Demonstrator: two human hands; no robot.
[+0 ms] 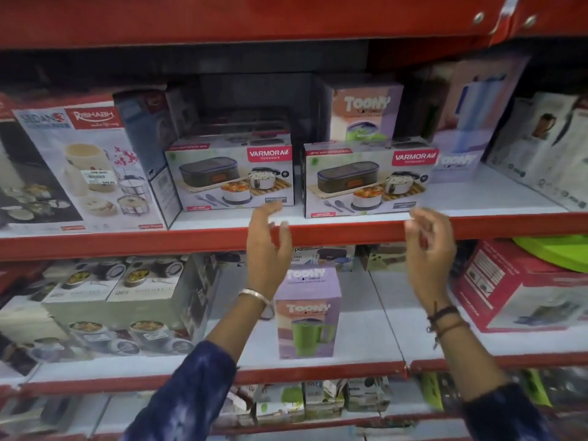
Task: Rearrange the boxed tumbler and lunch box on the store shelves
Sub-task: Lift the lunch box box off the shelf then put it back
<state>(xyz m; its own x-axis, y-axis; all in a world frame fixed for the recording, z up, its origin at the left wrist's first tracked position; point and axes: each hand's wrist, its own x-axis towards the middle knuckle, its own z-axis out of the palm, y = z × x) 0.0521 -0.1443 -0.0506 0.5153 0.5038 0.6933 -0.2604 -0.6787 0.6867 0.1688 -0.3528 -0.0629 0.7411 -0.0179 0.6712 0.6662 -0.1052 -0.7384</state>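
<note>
Both hands [269,240] [429,240] spread, empty, seemingly just below lunch box [369,179].

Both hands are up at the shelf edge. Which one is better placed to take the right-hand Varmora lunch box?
Probably right. The right hand hangs open just below the right Varmora lunch box; the left hand sits under the gap, nearer the left Varmora lunch box.

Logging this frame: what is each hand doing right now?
Left hand: open, holding nothing.
Right hand: open, fingers loosely curled, holding nothing.
</note>
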